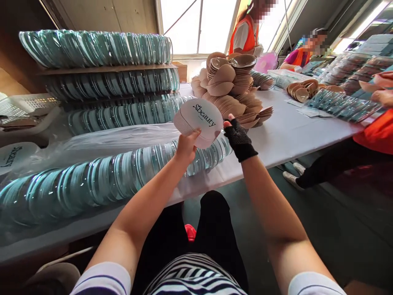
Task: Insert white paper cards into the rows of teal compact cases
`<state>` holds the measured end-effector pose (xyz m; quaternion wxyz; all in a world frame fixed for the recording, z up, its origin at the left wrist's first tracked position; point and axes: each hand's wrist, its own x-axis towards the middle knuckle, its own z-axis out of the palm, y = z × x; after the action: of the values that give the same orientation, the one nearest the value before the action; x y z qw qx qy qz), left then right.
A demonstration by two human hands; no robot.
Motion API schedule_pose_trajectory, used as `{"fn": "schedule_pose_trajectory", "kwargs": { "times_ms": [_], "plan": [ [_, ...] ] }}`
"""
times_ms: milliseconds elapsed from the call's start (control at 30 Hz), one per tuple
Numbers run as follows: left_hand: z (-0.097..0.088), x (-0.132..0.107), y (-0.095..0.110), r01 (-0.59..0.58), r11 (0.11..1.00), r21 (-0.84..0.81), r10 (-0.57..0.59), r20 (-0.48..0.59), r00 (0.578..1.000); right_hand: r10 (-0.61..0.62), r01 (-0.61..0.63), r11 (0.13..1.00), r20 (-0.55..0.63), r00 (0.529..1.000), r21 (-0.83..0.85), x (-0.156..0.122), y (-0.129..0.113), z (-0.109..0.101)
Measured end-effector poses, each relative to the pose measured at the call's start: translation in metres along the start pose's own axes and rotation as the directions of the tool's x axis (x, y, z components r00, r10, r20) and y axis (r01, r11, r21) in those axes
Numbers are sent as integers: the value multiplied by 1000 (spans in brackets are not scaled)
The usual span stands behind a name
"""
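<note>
My left hand (pixel 187 146) grips a fanned stack of round whitish cards (pixel 196 114), its thumb lying over the front face. Dark lettering reading "Sbeauty" is printed on the top card. Beside the right edge of that stack is my right hand (pixel 236 137) in a black fingerless glove, thumb raised apart from the fingers. Some of its fingertips are hidden, so contact with the cards is unclear. Beneath both hands runs a long row of nested clear bluish plastic pieces (pixel 123 172) on the white-covered table (pixel 276 139).
Stacked rows of similar clear pieces (pixel 101 49) rise at the back left. Tan cup-shaped pieces (pixel 227 82) are piled behind my hands. Two people in orange vests (pixel 254 35) are across the table; another person's hand (pixel 383 97) is at the right. A white basket (pixel 30 104) stands left.
</note>
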<state>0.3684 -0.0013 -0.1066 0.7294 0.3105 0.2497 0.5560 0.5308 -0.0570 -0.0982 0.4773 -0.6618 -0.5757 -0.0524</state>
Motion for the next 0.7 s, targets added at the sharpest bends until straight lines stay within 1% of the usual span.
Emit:
{"fn": "schedule_pose_trajectory", "kwargs": {
  "times_ms": [67,133,167,200,233,333,400,467,567,633,700],
  "plan": [
    [-3,-8,4,-20,999,29,21,-3,1000,-107,106,990,-2,994,-98,-1,-17,3],
    [-6,-15,9,-55,997,54,56,-18,998,-174,159,966,-58,983,-203,-10,-35,7],
    [-7,-18,11,-75,995,61,76,-21,997,-189,161,953,-86,978,-255,-16,-42,10],
    [-8,-21,12,-91,994,66,93,-21,995,-184,148,945,-99,978,-293,-20,-47,12],
    [-8,-24,14,-109,992,69,110,-16,994,-162,127,941,-89,983,-313,-23,-49,15],
    [-6,-30,15,-134,988,78,135,-7,991,-95,80,950,-34,995,-301,-29,-49,20],
    [-7,-31,14,-133,986,99,136,-28,990,-130,109,947,-50,990,-302,-33,-49,19],
    [-9,-30,12,-121,985,127,129,-54,990,-203,165,923,-74,976,-346,-38,-52,16],
    [-14,-29,7,-100,983,155,114,-85,990,-239,197,893,-55,970,-405,-45,-61,17],
    [-16,-31,4,-100,985,144,109,-59,992,-219,187,905,-42,975,-382,-45,-66,20],
    [-17,-32,4,-91,989,120,91,3,996,-138,111,944,-65,988,-310,-40,-66,22]
  ]
}}
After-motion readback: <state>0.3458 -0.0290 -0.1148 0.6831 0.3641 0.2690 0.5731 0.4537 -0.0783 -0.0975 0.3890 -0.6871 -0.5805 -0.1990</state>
